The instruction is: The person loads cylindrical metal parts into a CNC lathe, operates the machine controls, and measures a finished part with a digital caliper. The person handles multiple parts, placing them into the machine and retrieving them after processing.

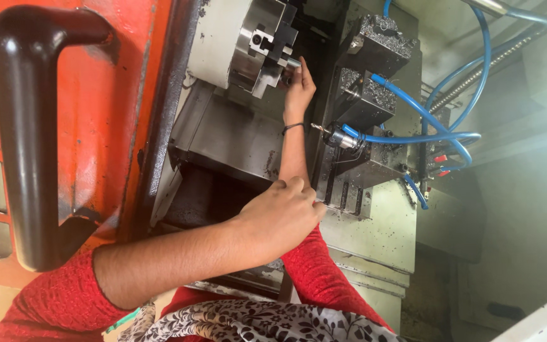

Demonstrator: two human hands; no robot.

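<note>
My right hand [299,88], with a dark band on the wrist, reaches up into a lathe. Its fingers are closed on a small shiny metal workpiece [290,63] at the jaws of the steel chuck [262,43]. My left hand [280,215] is lower and nearer, curled into a fist that rests against the edge of the grey machine bed [375,221]. I see nothing in it. My left forearm crosses in front of my right arm. Both sleeves are red.
A dark tool turret [368,69] with a drill bit [321,128] pointing left stands just right of my right forearm. Blue hoses [451,136] loop at the right. At the left is an orange door [109,126] with a black handle [26,139]. Patterned cloth [254,323] lies at the bottom.
</note>
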